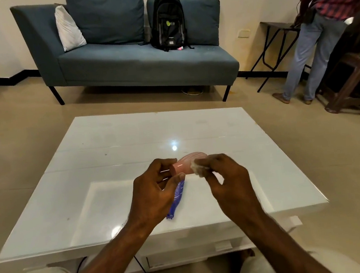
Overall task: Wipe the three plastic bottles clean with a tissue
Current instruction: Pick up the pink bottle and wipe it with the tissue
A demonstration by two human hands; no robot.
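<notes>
Pink bottle [187, 165] is held on its side above the middle of the table [109, 143], gripped at the cap end by the left hand [155, 191]. Tissue [196, 167], crumpled, is pinched in the right hand [227, 180] and pressed against the bottle's side. Blue bottle [177, 199] is seen lying flat on the table toward the near edge, partly hidden by the left hand. Third bottle not visible. Wiping judged underway; whether the blue one is done cannot be told.
</notes>
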